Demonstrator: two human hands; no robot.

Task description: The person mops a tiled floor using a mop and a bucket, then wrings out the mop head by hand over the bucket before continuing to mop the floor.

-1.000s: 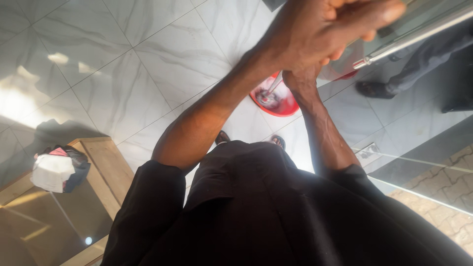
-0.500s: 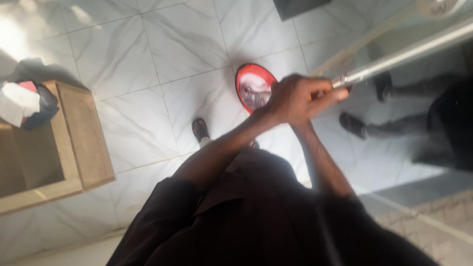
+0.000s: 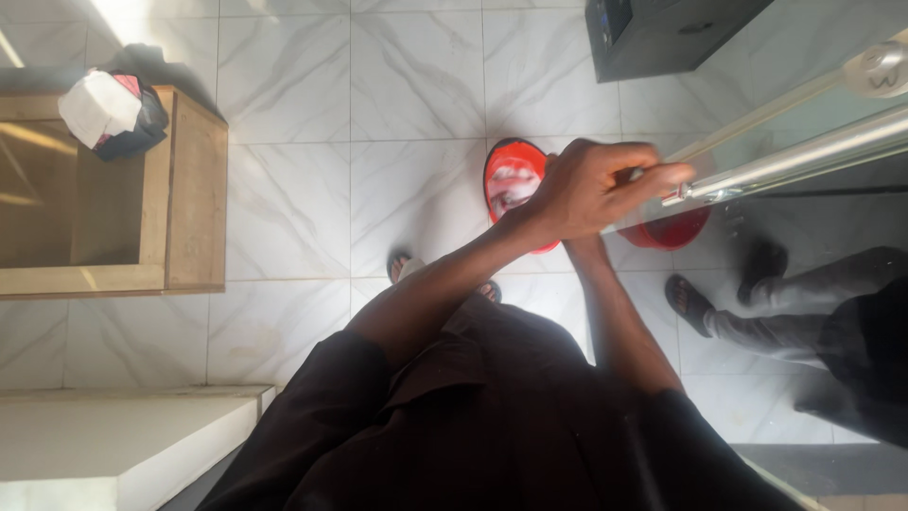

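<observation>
Round red plastic bucket (image 3: 515, 185) on white marble-tile floor (image 3: 416, 85), straight below hands, beside glass door (door mirrors it). Left hand (image 3: 591, 189) curled shut, what it grips not visible. Right hand hidden beneath left; fingers cannot tell. Long chrome door handle (image 3: 804, 156) just beyond left fingertips. Wooden glass-topped table (image 3: 194, 189) well apart.

— Held at right of centre? 
— Silver metal pole (image 3: 804, 156), long and shiny, slanting up toward the right edge, near end gripped.

— And below? 
— Red round bucket (image 3: 514, 180), open top up, standing on the white marble floor at centre, partly hidden.
</observation>
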